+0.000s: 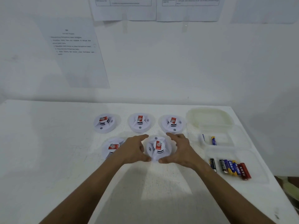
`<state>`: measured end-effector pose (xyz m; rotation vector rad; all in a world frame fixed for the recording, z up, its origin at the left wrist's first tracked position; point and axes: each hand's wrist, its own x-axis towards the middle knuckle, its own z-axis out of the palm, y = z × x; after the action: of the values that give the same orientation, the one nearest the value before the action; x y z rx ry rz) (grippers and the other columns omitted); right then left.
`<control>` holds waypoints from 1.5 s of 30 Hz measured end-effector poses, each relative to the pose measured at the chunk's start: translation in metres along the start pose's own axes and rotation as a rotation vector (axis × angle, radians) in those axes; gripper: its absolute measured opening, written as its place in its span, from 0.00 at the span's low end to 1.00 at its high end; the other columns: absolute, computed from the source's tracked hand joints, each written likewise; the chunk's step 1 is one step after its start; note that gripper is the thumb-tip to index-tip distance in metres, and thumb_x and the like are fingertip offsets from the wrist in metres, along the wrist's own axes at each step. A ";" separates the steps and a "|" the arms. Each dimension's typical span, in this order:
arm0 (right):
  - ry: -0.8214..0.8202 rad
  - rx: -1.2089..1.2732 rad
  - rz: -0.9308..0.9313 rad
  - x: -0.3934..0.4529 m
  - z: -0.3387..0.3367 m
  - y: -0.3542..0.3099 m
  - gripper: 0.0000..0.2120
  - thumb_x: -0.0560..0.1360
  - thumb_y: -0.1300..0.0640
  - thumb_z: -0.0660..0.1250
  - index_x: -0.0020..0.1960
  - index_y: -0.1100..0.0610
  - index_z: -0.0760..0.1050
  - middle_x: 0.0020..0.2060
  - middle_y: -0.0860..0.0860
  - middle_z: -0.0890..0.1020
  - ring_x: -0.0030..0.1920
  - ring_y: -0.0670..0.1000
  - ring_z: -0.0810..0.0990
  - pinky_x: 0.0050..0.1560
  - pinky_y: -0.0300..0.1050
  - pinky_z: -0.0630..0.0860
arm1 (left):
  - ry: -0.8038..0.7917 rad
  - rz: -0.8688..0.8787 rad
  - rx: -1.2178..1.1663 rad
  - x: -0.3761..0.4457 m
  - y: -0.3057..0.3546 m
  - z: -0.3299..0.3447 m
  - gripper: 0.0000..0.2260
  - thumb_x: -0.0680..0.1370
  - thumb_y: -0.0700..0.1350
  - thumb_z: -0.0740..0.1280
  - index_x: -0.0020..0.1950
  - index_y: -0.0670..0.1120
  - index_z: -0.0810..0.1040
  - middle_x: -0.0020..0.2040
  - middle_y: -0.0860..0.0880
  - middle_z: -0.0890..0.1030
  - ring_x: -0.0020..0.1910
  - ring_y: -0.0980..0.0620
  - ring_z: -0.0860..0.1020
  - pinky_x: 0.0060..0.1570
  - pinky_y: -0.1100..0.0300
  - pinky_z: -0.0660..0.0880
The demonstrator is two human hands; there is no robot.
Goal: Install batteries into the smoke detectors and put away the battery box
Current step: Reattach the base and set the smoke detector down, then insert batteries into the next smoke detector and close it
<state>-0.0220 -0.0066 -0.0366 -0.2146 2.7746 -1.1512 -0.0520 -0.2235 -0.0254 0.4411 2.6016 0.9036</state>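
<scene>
Both hands — left hand [135, 149], right hand [179, 150] — curl around the round white plastic smoke detector [158, 149], gripping its rim on the white table [48, 143].

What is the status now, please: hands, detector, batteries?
Left hand and right hand grip front smoke detector, fingers curled round its rim. Four more detectors behind and left. Batteries loose in open battery box, right. Nothing blocking.

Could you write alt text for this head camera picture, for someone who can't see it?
A person's left hand and right hand grip a white smoke detector from both sides on a white table. Four more detectors lie around it, and a clear box with AA batteries sits open at the right.
</scene>
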 end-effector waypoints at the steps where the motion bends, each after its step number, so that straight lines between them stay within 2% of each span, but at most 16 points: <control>1: 0.010 0.012 -0.013 0.002 -0.002 -0.006 0.43 0.63 0.52 0.82 0.73 0.55 0.65 0.60 0.46 0.69 0.67 0.50 0.65 0.69 0.45 0.63 | 0.023 -0.016 0.016 -0.003 -0.002 -0.007 0.35 0.68 0.51 0.78 0.72 0.53 0.67 0.44 0.55 0.78 0.41 0.58 0.76 0.38 0.71 0.69; 3: 0.014 0.036 -0.038 0.008 -0.002 -0.020 0.44 0.63 0.49 0.82 0.73 0.50 0.65 0.62 0.45 0.69 0.65 0.49 0.66 0.67 0.48 0.68 | 0.073 -0.033 0.011 -0.011 -0.007 -0.025 0.38 0.67 0.52 0.78 0.74 0.54 0.65 0.46 0.55 0.78 0.40 0.57 0.77 0.33 0.71 0.70; 6: -0.008 0.078 -0.109 0.023 0.008 -0.043 0.42 0.62 0.47 0.82 0.71 0.44 0.66 0.60 0.42 0.71 0.55 0.42 0.70 0.50 0.30 0.70 | 0.148 -0.070 -0.010 -0.028 -0.022 -0.053 0.37 0.66 0.52 0.78 0.72 0.55 0.68 0.46 0.56 0.77 0.39 0.55 0.79 0.33 0.70 0.72; 8: -0.056 0.088 -0.154 0.034 0.022 -0.061 0.41 0.63 0.47 0.82 0.71 0.44 0.67 0.60 0.41 0.72 0.53 0.42 0.72 0.46 0.28 0.69 | 0.182 -0.101 0.024 -0.042 -0.039 -0.067 0.36 0.66 0.54 0.78 0.72 0.54 0.69 0.48 0.57 0.77 0.40 0.60 0.77 0.37 0.71 0.69; 12: -0.206 0.048 -0.176 0.048 0.055 -0.089 0.45 0.63 0.48 0.82 0.74 0.50 0.65 0.66 0.46 0.72 0.58 0.45 0.73 0.54 0.35 0.72 | 0.179 -0.160 0.014 -0.068 -0.072 -0.080 0.40 0.64 0.54 0.80 0.72 0.53 0.68 0.52 0.56 0.72 0.43 0.63 0.72 0.40 0.71 0.67; 16: -0.253 -0.020 -0.164 0.054 0.079 -0.097 0.47 0.62 0.51 0.83 0.75 0.58 0.64 0.70 0.53 0.71 0.67 0.53 0.70 0.66 0.47 0.71 | 0.118 -0.149 0.044 -0.076 -0.091 -0.074 0.39 0.63 0.51 0.81 0.70 0.52 0.69 0.49 0.59 0.70 0.44 0.61 0.70 0.40 0.71 0.67; 19: -0.280 -0.028 -0.135 0.057 0.091 -0.095 0.54 0.61 0.50 0.83 0.78 0.56 0.57 0.74 0.51 0.66 0.72 0.51 0.66 0.72 0.48 0.66 | 0.092 -0.168 0.041 -0.072 -0.106 -0.068 0.41 0.61 0.55 0.82 0.71 0.54 0.68 0.53 0.55 0.72 0.44 0.60 0.71 0.41 0.69 0.67; 21: -0.280 -0.036 -0.119 0.059 0.098 -0.094 0.55 0.60 0.48 0.84 0.78 0.55 0.57 0.74 0.51 0.65 0.73 0.51 0.64 0.73 0.48 0.64 | 0.084 -0.146 0.026 -0.068 -0.111 -0.065 0.36 0.61 0.54 0.81 0.66 0.54 0.72 0.53 0.53 0.75 0.44 0.59 0.72 0.40 0.70 0.67; 23: -0.264 -0.046 -0.114 0.062 0.102 -0.092 0.55 0.59 0.48 0.84 0.78 0.55 0.58 0.72 0.51 0.66 0.72 0.52 0.65 0.72 0.49 0.64 | 0.097 -0.104 -0.003 -0.065 -0.113 -0.062 0.28 0.62 0.52 0.81 0.60 0.53 0.77 0.49 0.54 0.77 0.44 0.58 0.73 0.40 0.72 0.67; 25: -0.249 -0.046 -0.123 0.063 0.104 -0.091 0.55 0.58 0.48 0.84 0.77 0.55 0.59 0.70 0.51 0.67 0.71 0.52 0.66 0.71 0.49 0.65 | 0.119 -0.078 -0.026 -0.064 -0.115 -0.061 0.25 0.62 0.52 0.81 0.57 0.54 0.79 0.47 0.56 0.78 0.45 0.57 0.74 0.41 0.68 0.68; 28: -0.242 -0.053 -0.153 0.060 0.099 -0.093 0.54 0.59 0.48 0.84 0.77 0.54 0.58 0.68 0.50 0.67 0.68 0.50 0.66 0.69 0.46 0.66 | 0.135 -0.043 -0.064 -0.065 -0.114 -0.063 0.27 0.63 0.53 0.81 0.59 0.60 0.77 0.48 0.61 0.77 0.45 0.59 0.74 0.44 0.64 0.71; 31: -0.240 -0.070 -0.197 0.053 0.083 -0.100 0.53 0.61 0.46 0.83 0.78 0.49 0.56 0.65 0.49 0.66 0.66 0.49 0.65 0.68 0.46 0.69 | 0.140 0.021 -0.113 -0.071 -0.102 -0.074 0.29 0.64 0.52 0.80 0.61 0.65 0.73 0.54 0.64 0.77 0.49 0.60 0.75 0.47 0.65 0.75; 35: -0.242 -0.063 -0.239 0.040 0.044 -0.109 0.51 0.63 0.48 0.82 0.77 0.45 0.56 0.64 0.48 0.65 0.63 0.48 0.68 0.61 0.39 0.71 | 0.154 0.102 -0.165 -0.075 -0.073 -0.089 0.30 0.66 0.51 0.80 0.64 0.64 0.72 0.56 0.66 0.78 0.53 0.61 0.77 0.47 0.66 0.78; 37: -0.231 -0.049 -0.251 0.034 0.026 -0.110 0.49 0.62 0.49 0.82 0.75 0.44 0.57 0.64 0.46 0.66 0.62 0.48 0.70 0.59 0.40 0.74 | 0.147 0.141 -0.169 -0.074 -0.057 -0.093 0.31 0.66 0.52 0.79 0.66 0.62 0.72 0.57 0.65 0.78 0.55 0.59 0.78 0.49 0.62 0.79; 41: -0.206 -0.016 -0.239 0.024 -0.002 -0.096 0.50 0.61 0.49 0.82 0.75 0.42 0.56 0.62 0.43 0.67 0.60 0.45 0.73 0.54 0.39 0.78 | 0.130 0.204 -0.190 -0.064 -0.022 -0.087 0.30 0.66 0.52 0.79 0.65 0.63 0.71 0.58 0.67 0.78 0.57 0.62 0.76 0.50 0.65 0.75; 45: -0.208 0.025 -0.215 0.012 -0.028 -0.077 0.47 0.61 0.49 0.82 0.71 0.34 0.58 0.60 0.42 0.69 0.58 0.47 0.76 0.56 0.44 0.81 | 0.091 0.239 -0.250 -0.053 0.001 -0.071 0.30 0.67 0.51 0.78 0.65 0.65 0.71 0.59 0.67 0.77 0.58 0.61 0.76 0.51 0.63 0.77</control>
<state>-0.0324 -0.0435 0.0370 -0.6067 2.6007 -1.1347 -0.0346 -0.2813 0.0395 0.6639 2.5048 1.3384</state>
